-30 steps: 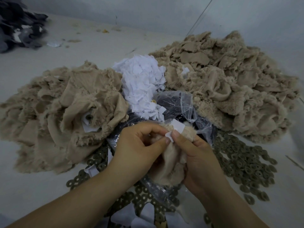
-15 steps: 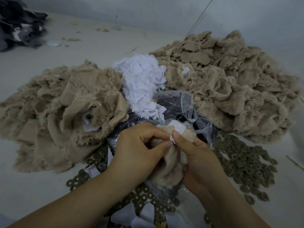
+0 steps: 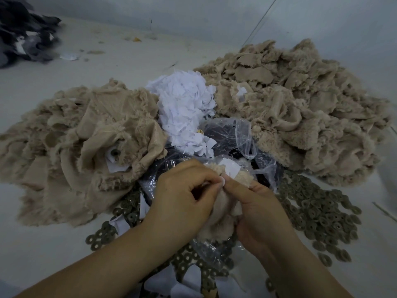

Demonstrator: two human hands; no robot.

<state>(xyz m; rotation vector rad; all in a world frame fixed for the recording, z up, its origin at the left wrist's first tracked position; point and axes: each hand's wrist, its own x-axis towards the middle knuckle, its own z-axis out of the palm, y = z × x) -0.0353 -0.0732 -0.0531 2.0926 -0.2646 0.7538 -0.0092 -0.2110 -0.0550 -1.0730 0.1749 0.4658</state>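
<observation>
**Left hand** (image 3: 182, 196) — fingers curled inward, with the thumb and forefinger brought together at the tips. They pinch a small white tab (image 3: 222, 181) at the top of the beige plush piece (image 3: 221, 214). The remaining 3 fingers are folded toward the palm. Whether they touch the plush cannot be told.

**Right hand** (image 3: 257, 209) — closed around the plush piece from the right side. The thumb lies straight along the top of the piece. Its tip touches the same white tab, directly opposite the left thumb. The other fingers wrap beneath the piece and are mostly hidden.

**Plush piece:** held between the 2 hands, raised above a clear plastic bag (image 3: 242, 134) with dark contents. A white paper patch (image 3: 231, 167) sits on its upper end, just beyond the fingertips.

**Surroundings:**
- 2 heaps of beige plush offcuts lie on the pale surface (image 3: 129, 57): the left heap (image 3: 86, 147) and the larger right heap (image 3: 300, 117).
- A mound of white paper scraps (image 3: 184, 108) sits between the heaps, touching both.
- Olive ring-shaped discs (image 3: 318, 214) are scattered to the right of the hands and below the wrists.
- A dark fabric pile (image 3: 21, 33) lies at the far left, well apart from the work.
</observation>
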